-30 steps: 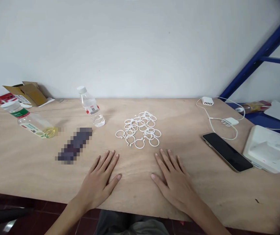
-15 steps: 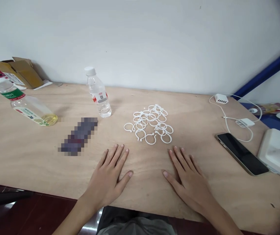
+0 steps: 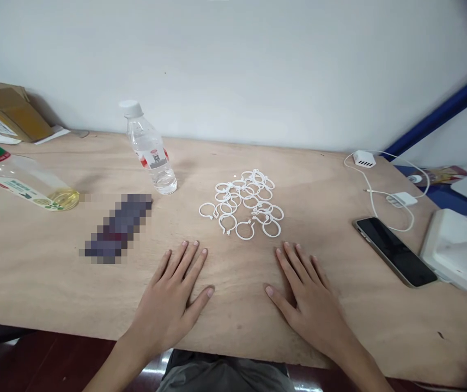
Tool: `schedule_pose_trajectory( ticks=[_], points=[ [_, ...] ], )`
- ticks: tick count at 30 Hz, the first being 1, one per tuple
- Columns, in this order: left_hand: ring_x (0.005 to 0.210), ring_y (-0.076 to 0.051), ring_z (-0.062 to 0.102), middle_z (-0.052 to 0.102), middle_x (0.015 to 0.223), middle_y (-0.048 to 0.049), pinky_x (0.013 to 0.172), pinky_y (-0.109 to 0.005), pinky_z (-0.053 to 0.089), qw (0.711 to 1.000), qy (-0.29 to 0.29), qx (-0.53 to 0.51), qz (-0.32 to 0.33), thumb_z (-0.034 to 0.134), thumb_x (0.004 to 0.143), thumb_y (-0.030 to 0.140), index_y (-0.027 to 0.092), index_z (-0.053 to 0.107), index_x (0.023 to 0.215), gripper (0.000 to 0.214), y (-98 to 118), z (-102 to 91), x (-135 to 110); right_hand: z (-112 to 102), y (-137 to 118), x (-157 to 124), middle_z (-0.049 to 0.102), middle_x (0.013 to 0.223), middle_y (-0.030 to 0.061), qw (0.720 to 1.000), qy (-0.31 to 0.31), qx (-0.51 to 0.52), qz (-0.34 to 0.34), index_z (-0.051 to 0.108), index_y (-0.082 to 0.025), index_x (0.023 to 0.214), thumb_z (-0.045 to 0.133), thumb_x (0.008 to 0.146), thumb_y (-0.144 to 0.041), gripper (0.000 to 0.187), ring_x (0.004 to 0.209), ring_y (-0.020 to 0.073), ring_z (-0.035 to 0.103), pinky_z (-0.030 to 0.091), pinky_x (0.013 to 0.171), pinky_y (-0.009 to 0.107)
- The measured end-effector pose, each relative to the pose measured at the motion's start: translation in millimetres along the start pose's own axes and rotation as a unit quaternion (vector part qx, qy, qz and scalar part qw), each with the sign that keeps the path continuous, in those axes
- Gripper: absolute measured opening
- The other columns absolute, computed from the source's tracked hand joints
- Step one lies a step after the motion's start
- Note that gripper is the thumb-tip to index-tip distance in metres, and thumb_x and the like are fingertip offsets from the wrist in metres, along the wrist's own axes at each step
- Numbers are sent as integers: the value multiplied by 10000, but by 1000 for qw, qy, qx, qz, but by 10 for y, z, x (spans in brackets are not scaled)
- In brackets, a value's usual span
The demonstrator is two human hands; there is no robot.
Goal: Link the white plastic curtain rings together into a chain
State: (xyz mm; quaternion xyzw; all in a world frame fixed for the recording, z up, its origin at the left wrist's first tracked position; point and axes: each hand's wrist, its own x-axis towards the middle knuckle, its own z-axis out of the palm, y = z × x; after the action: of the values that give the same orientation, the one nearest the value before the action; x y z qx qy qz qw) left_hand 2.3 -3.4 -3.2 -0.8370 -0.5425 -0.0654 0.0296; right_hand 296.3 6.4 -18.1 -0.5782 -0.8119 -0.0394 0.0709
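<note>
Where the wooden table (image 3: 319, 218) is spread across the view, left hand (image 3: 170, 305) and right hand (image 3: 309, 296) are laid flat on it, palms down
Hands are set apart, fingers splayed, nothing gripped; an upright water bottle (image 3: 149, 149) is placed beyond the left hand, a dark phone (image 3: 394, 251) well off to the right; the pile of white rings (image 3: 243, 204) is found just ahead of the fingertips, between both hands, untouched
</note>
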Motion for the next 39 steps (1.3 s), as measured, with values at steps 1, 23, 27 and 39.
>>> schedule_pose_trajectory(
  ticks=[1, 23, 27, 39],
  points=[
    [1445, -281, 249, 269, 1564, -73, 1166, -475, 247, 1000, -1, 2, 0, 423, 930, 518, 195, 233, 1508, 689, -1, 0, 0, 1, 0, -1, 295, 1558, 70, 1000, 1, 2, 1, 229, -202, 1514, 416, 906, -529, 716, 1447, 270, 225, 270, 1140, 517],
    [1422, -296, 304, 289, 1555, -73, 1128, -492, 301, 999, 8, 28, 13, 428, 926, 512, 212, 179, 1521, 711, -14, 40, -4, -41, -4, 9, 242, 1574, 56, 999, -25, 41, 13, 223, -218, 1515, 398, 914, -561, 714, 1458, 285, 183, 229, 1155, 539],
    [1413, -299, 322, 306, 1549, -70, 1120, -485, 312, 999, 16, 29, 13, 433, 923, 512, 219, 194, 1519, 706, -26, 46, 3, -40, -2, 5, 244, 1573, 57, 999, -24, 41, 13, 230, -221, 1513, 398, 915, -558, 707, 1456, 286, 187, 232, 1152, 546],
    [1223, -285, 515, 564, 1358, -76, 987, -432, 409, 997, 71, -21, -22, 435, 932, 432, 259, 311, 1478, 586, -56, 2, 213, -86, -7, 16, 252, 1570, 66, 997, -30, 64, 17, 244, -239, 1508, 397, 920, -545, 680, 1457, 289, 183, 224, 1153, 556]
  ],
)
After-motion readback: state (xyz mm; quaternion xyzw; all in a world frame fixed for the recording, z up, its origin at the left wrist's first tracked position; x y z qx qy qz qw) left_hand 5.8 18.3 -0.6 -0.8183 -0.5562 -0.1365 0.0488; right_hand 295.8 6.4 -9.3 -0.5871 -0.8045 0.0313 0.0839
